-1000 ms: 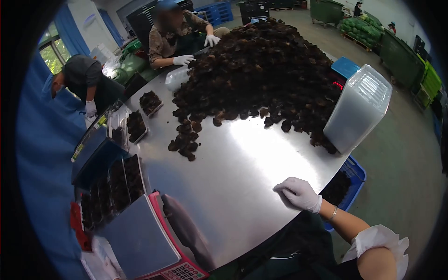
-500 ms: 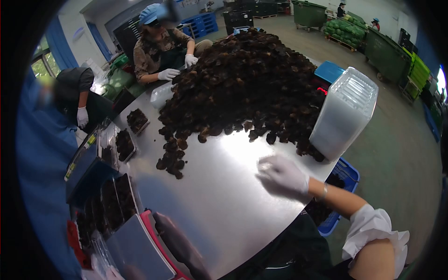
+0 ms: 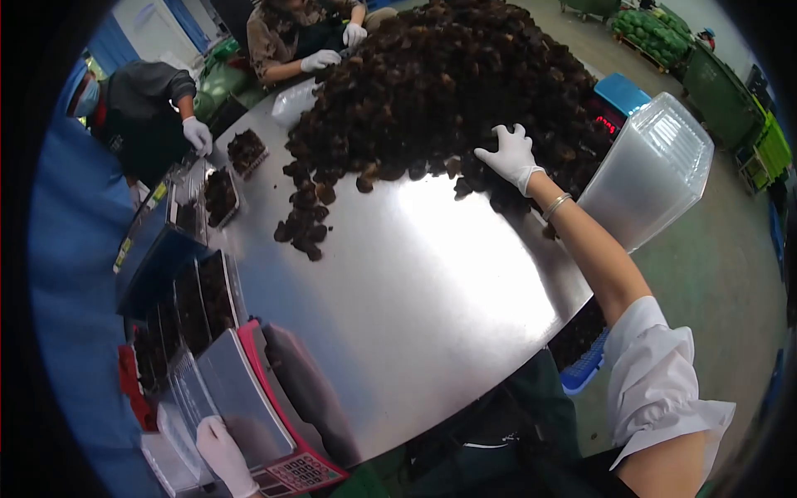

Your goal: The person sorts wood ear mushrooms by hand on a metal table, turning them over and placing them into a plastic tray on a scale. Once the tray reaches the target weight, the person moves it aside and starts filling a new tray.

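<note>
A gloved right hand (image 3: pixel 510 158), fingers spread, reaches to the near edge of a heap of dark pieces (image 3: pixel 448 91) mounded across the far part of a shiny metal table (image 3: pixel 398 307). The wrist wears a bracelet (image 3: pixel 556 206), and a white sleeve (image 3: pixel 656 373) is bunched around the elbow. At lower left, the gloved left hand (image 3: pixel 222 456) is beside clear trays (image 3: pixel 170 448) next to a pink-edged scale (image 3: pixel 249 398); whether its fingers grip anything, the view cannot tell. A stack of clear containers (image 3: pixel 652 170) stands at the table's right edge, near a blue scale (image 3: pixel 621 94) with a lit red display. Packs of dark pieces (image 3: pixel 195 303) sit in a row beyond the pink-edged scale, with two more filled packs, one (image 3: pixel 221 197) near the table's left edge and another (image 3: pixel 246 153) just beyond it. A small group of loose pieces (image 3: pixel 304 220) lies on the metal in front of the heap. Across the table, a co-worker (image 3: pixel 290 41) in white gloves has both hands at the heap's far left side, while another person (image 3: pixel 145 108) leans in at left, one gloved hand lowered near the filled packs. A blue basket (image 3: pixel 584 369) shows below the table's right edge.
</note>
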Available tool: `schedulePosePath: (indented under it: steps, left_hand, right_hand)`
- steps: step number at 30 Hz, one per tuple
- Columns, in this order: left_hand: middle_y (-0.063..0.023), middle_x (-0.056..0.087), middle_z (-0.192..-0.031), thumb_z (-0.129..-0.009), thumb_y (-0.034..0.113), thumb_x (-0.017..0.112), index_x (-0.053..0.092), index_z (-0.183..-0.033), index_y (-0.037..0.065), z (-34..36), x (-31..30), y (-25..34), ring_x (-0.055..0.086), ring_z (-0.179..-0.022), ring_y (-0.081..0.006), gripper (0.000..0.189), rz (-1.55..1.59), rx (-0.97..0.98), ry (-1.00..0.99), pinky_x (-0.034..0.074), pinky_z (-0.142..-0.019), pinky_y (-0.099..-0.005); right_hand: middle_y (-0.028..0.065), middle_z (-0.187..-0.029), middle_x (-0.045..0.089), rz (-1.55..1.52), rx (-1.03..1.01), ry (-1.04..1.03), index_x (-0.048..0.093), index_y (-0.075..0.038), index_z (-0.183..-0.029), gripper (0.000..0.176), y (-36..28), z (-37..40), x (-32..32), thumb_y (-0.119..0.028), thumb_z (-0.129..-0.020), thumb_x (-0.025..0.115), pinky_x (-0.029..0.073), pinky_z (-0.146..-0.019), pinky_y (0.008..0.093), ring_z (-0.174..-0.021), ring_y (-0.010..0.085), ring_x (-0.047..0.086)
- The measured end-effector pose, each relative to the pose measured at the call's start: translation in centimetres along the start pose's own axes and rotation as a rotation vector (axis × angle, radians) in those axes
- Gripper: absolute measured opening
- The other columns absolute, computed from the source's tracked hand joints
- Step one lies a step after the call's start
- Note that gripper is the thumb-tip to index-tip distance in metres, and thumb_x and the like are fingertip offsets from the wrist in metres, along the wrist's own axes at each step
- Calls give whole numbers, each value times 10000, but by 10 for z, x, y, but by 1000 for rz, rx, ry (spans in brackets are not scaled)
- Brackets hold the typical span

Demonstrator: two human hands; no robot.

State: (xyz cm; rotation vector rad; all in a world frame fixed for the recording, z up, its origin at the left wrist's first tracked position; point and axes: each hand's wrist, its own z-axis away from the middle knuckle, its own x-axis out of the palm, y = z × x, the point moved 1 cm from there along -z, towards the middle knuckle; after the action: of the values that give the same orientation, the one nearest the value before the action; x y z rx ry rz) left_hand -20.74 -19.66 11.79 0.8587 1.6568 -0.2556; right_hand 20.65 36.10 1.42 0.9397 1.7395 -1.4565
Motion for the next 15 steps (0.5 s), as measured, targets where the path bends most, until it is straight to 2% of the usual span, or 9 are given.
schedulePosePath:
  steps: [3,5,6,8,9,10,12,13,15]
  left_hand:
    - [-210,641,-933,-979,130,556,649,-1008,-63,-4,-1,28,627,-905,-343,217,-147,-37,-16,478,-823,-416]
    - [-184,645,-1083,-963,94,579,659,-1099,-27,14,6,105,606,-1051,-338,198,-183,208,431,468,-921,-423]
    - [-161,628,-1188,-915,48,613,655,-1141,-7,26,22,134,571,-1138,-334,236,128,220,331,444,-989,-432]
    - [-151,631,-1217,-843,21,641,685,-1124,31,50,50,200,577,-1159,-320,285,387,422,-6,437,-1031,-427]
    - [-148,630,-1228,-847,33,650,690,-1119,38,60,67,223,576,-1165,-323,275,462,431,-105,435,-1038,-428]
    - [-145,629,-1239,-852,44,659,695,-1114,45,65,85,239,574,-1171,-325,265,537,437,-203,433,-1045,-429]
    - [-146,630,-1238,-858,67,678,692,-1134,40,64,120,247,566,-1189,-337,277,612,447,-226,429,-1056,-429]
    - [-146,630,-1238,-858,67,678,692,-1134,40,62,131,249,566,-1189,-337,277,609,437,-229,429,-1056,-429]
    - [-167,596,-1291,-913,140,670,651,-1226,33,59,148,252,527,-1243,-349,332,697,372,-300,400,-1086,-441]
  right_hand:
    - [267,-1442,393,-23,-187,-19,594,-114,-1252,539,-3,19,4,-368,-798,738,435,-1076,525,-1269,507,441]
    - [260,-1459,383,-95,-335,-76,599,-124,-1240,474,-12,36,6,-268,-804,714,404,-1107,517,-1285,509,414]
    - [265,-1460,384,-114,-381,-150,594,-130,-1273,491,-20,47,2,-246,-809,705,399,-1112,508,-1290,489,420]
    - [238,-1515,346,-235,-470,-288,587,-136,-1292,450,-32,63,-9,-182,-855,684,344,-1152,503,-1360,460,364]
    - [217,-1530,352,-345,-596,-267,596,-119,-1306,424,-30,64,-12,-154,-889,664,406,-1106,452,-1300,355,472]
    - [217,-1530,352,-344,-606,-274,596,-119,-1306,424,-32,63,-22,-154,-889,664,406,-1106,452,-1300,355,472]
    - [186,-1505,431,-689,-470,-262,610,-116,-1307,428,-33,60,-52,-220,-894,649,417,-1106,428,-1327,380,483]
    - [198,-1488,456,-519,-438,-7,611,-102,-1320,436,-19,49,-46,-260,-916,659,455,-1061,372,-1308,329,526]
    - [221,-1485,449,-110,-367,82,570,-130,-1393,598,4,45,-32,-473,-909,646,334,-1136,514,-1390,418,399]
